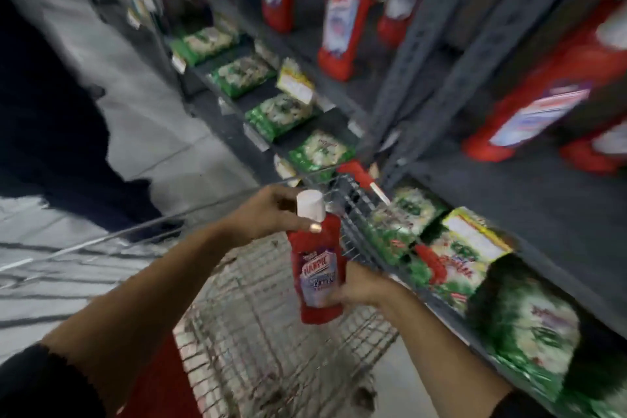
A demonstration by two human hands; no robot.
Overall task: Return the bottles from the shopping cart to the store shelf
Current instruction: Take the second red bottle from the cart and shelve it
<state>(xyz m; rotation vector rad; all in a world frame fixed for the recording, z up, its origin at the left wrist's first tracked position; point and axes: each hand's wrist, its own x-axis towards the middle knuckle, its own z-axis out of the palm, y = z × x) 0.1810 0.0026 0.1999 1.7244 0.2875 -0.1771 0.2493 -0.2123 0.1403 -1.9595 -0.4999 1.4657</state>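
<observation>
Both hands grip one red bottle (pixel 317 265) above the cart (pixel 271 332): left hand (pixel 271 214) at the neck, right hand (pixel 359 288) low; next, lift it to the shelf (pixel 509 200).

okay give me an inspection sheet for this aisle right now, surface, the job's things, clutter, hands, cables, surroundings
Surface: grey shelf, partly bare beside the red bottles on it.
Job's things: red bottle with white cap, upright above the wire cart.
Clutter: green packets on the lower shelf.
Hands: left hand at the bottle's neck; right hand on its lower body.
Cables: nothing seen.
Surroundings: pale floor; picture blurred.
</observation>
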